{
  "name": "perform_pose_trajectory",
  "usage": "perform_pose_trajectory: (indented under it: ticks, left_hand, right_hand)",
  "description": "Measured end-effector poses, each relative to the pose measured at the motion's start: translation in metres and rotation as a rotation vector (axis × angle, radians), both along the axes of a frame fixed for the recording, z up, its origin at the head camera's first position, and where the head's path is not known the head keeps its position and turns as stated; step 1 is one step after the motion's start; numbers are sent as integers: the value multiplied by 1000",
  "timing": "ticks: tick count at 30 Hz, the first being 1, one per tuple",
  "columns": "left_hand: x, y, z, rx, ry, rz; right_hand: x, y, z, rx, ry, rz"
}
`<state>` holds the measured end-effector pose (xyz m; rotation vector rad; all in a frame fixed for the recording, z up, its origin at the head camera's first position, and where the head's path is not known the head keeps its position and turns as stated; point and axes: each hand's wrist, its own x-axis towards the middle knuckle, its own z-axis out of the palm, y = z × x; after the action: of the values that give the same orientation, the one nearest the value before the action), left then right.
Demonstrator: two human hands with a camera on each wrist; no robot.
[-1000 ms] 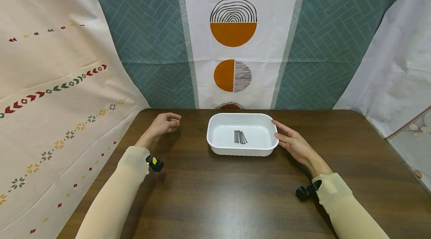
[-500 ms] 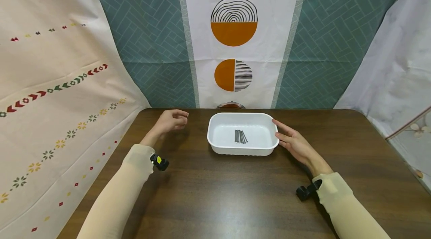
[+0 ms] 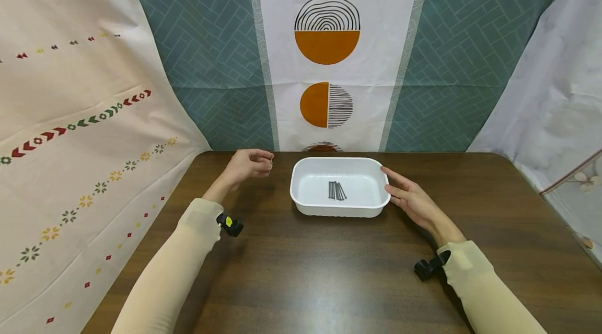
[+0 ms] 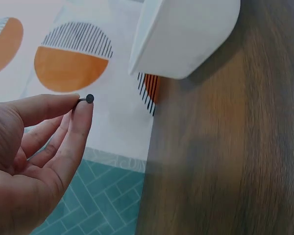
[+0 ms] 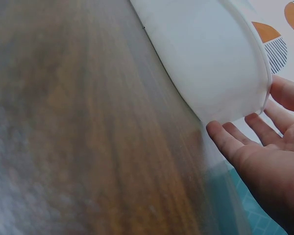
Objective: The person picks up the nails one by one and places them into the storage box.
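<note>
My left hand (image 3: 247,165) is held above the table, left of a white plastic tray (image 3: 339,211). Between thumb and index finger it pinches a nail (image 4: 89,98); the round dark head shows in the left wrist view, while most of the shank is hidden. Inside the tray, several grey nails (image 3: 336,191) lie in a loose row on the bottom. My right hand (image 3: 416,206) is at the tray's right end, its extended fingers touching the rim and side wall. In the right wrist view the fingertips (image 5: 214,128) lie against the tray's end wall.
The dark wooden table (image 3: 301,271) carries the tray near its far edge. Behind it hangs a patterned cloth (image 3: 226,62). More cloth hangs on the left (image 3: 94,140) and right. A small black camera (image 3: 230,223) is strapped to each wrist.
My left hand has moved right and slightly away, closer to the tray, still pinching the nail. The right hand and the tray have stayed in place.
</note>
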<state>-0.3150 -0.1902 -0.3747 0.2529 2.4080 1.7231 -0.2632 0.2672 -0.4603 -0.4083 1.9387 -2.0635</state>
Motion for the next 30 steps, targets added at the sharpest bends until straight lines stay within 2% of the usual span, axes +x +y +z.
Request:
perform_pose_trajectory:
  ticks: [7, 16, 30]
  left_hand:
    - [1, 10, 2, 13, -4, -7]
    - [4, 28, 7, 25, 35, -30]
    - [3, 61, 3, 93, -2, -58]
  right_hand:
    - [0, 0, -1, 2, 1, 1]
    - [0, 0, -1, 2, -2, -3]
    - [0, 0, 0, 9, -1, -1]
